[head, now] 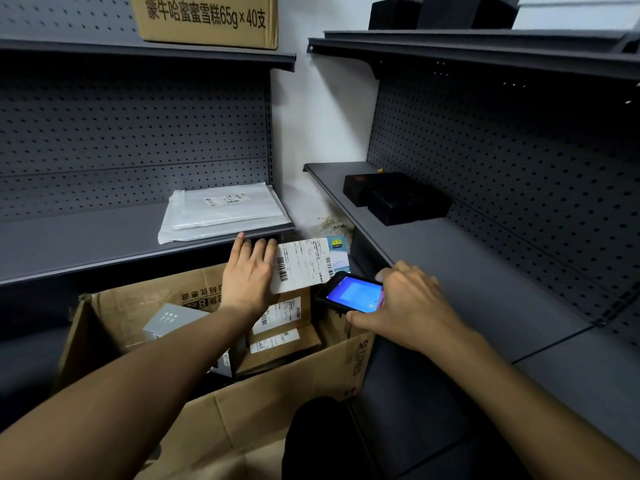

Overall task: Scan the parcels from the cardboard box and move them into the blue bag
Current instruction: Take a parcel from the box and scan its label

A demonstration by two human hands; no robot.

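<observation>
The left hand (247,275) grips a small parcel (304,263) by its left end and holds it in the air above the open cardboard box (242,427), just below the front edge of the left shelf (86,240). The parcel's white shipping label with its barcodes faces up, and a blue printed end shows at its far right corner. The right hand (412,306) is curled round a black handheld scanner (353,294), fingers over its far edge and thumb along its near edge; the lit blue screen faces up and the scanner's front end sits just beside the near right corner of the parcel. Inside the cardboard box lie a grey carton (169,322) on the left and two brown labelled parcels (280,315) stacked on the right, partly hidden by the left forearm. On the left shelf rests a pile of flat white plastic mailers (225,211). The right shelf (467,254) carries two black boxes (398,197) touching each other, and a printed brown carton (207,19) stands on the upper left shelf
</observation>
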